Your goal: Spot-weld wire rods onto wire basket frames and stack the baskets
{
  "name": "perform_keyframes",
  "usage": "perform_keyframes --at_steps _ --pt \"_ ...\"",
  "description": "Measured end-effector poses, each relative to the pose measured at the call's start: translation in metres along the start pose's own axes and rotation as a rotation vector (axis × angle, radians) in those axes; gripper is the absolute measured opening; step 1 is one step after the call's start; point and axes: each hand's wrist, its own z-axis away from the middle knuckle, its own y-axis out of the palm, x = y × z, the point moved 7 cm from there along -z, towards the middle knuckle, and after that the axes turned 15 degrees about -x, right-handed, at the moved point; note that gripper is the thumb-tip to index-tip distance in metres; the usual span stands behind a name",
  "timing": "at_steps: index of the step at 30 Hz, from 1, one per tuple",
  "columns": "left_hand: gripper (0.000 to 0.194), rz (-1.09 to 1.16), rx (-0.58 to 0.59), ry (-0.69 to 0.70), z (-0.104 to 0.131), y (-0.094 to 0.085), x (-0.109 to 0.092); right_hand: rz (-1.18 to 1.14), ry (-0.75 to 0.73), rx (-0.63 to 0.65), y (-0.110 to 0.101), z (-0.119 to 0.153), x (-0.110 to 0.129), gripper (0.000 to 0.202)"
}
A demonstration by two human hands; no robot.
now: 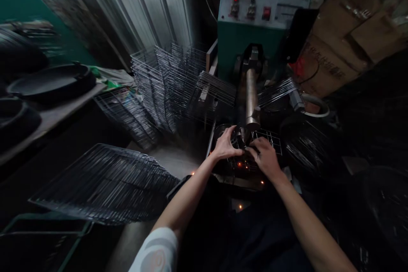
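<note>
Under the metal arm [251, 97] of a green machine [231, 42], a wire grid [272, 139] lies flat at the electrode tip. My left hand [225, 144] is at the left of the tip, thumb and fingers curved around a spot on the grid; what they pinch is too dark to tell. My right hand [264, 155] is closed just right of the tip, its fingertips on something small that I cannot make out. Orange sparks glow below and between both hands.
Stacks of wire racks [162, 89] stand left of the machine, and another stack [105, 182] lies at the lower left. Black pans [52, 83] rest on a shelf at the far left. Cardboard boxes [334, 46] are at the upper right; a bowl of wire pieces [306, 146] is right of my right hand.
</note>
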Motion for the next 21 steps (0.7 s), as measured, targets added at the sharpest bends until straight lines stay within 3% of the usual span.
perform_keyframes --at_steps 5,13,16,18,21 --pt "0.111 0.04 0.017 0.024 -0.021 0.004 0.011 -0.039 -0.028 0.039 0.004 -0.013 -0.009 0.01" --pt "0.115 0.086 0.078 0.089 -0.023 -0.001 0.014 -0.086 -0.015 0.06 0.001 -0.014 -0.005 0.013" --pt "0.141 0.189 0.092 0.02 -0.004 -0.008 0.051 -0.126 0.098 0.027 -0.018 -0.004 -0.013 0.012" --pt "0.158 0.288 0.067 -0.159 0.022 -0.003 0.09 -0.178 0.253 0.002 -0.031 0.01 -0.023 0.014" --pt "0.15 0.623 0.119 -0.495 0.072 0.036 0.133 -0.36 0.54 -0.022 -0.043 0.036 -0.033 0.019"
